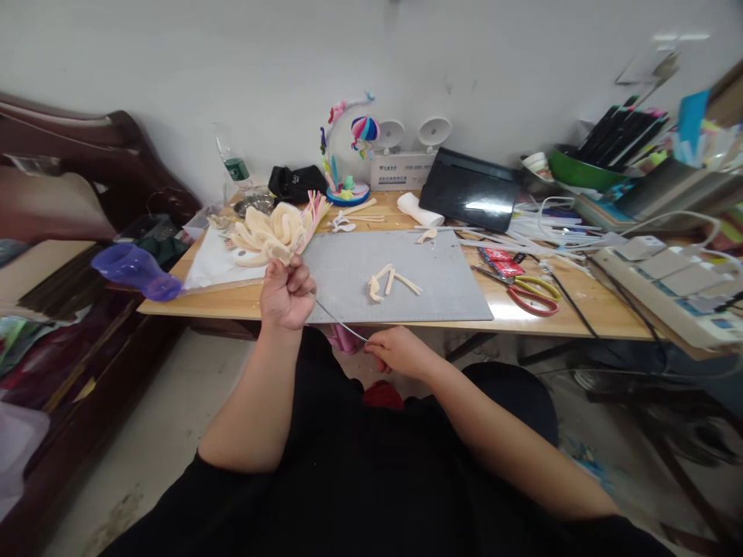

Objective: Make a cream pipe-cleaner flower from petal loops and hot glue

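My left hand [287,292] is closed at the base of a cream, fuzzy flower [275,232] that looks made of pipe cleaners. Its looped petals spread out above and beyond my fingers. A thin metal wire stem [340,321] runs from my left hand down to the right, past the table's front edge. My right hand [400,352] pinches the lower end of that wire, with fingers closed. On the grey cutting mat [441,271] lie several short bent cream pieces [392,282], apart from both hands.
Right of the mat are pliers with red and yellow handles [534,295], a red packet [500,261] and a power strip [667,290]. Behind stand a black tablet-like panel [470,189], a colourful balloon ornament [348,189] and a bottle [235,166]. A purple container [139,271] sits at left.
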{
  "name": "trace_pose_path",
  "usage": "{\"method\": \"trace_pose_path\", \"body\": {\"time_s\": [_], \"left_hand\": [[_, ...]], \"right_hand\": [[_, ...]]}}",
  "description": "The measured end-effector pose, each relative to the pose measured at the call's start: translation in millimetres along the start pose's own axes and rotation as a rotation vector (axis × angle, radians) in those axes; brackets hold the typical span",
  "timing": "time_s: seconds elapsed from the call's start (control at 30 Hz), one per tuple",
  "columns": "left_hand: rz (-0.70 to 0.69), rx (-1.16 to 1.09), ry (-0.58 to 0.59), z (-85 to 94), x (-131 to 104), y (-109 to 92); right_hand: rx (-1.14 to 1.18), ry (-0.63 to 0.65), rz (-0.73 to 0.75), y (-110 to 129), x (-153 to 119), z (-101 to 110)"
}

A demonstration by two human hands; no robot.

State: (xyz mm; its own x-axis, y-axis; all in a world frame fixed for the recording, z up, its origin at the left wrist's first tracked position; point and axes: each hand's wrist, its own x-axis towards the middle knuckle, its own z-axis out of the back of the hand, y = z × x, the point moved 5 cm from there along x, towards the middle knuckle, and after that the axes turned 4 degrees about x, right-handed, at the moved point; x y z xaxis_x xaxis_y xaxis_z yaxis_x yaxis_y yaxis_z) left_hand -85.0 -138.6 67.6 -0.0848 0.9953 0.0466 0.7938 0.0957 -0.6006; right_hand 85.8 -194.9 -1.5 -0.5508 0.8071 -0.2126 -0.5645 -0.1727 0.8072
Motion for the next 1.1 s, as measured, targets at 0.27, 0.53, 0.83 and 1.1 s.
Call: {"method": "trace_pose_path", "body": {"time_s": [0.27, 0.53, 0.83, 1.1], "left_hand": [[0.002, 0.04, 0.091, -8.8, -6, 3], [-0.003, 0.144, 0.033, -23.5, -11, 18], [-0.118, 0.2, 0.092, -28.0, -20, 21], [-0.197, 0.226, 0.063, -30.5, -26, 19]], "right_hand": [[-0.207, -0.201, 0.169, 12, -2, 24], [0.218, -0.607, 0.5, 75, 11, 69], [0.375, -0.84, 0.455, 93, 25, 64], [0.441, -0.906, 0.482, 95, 21, 55]]}}
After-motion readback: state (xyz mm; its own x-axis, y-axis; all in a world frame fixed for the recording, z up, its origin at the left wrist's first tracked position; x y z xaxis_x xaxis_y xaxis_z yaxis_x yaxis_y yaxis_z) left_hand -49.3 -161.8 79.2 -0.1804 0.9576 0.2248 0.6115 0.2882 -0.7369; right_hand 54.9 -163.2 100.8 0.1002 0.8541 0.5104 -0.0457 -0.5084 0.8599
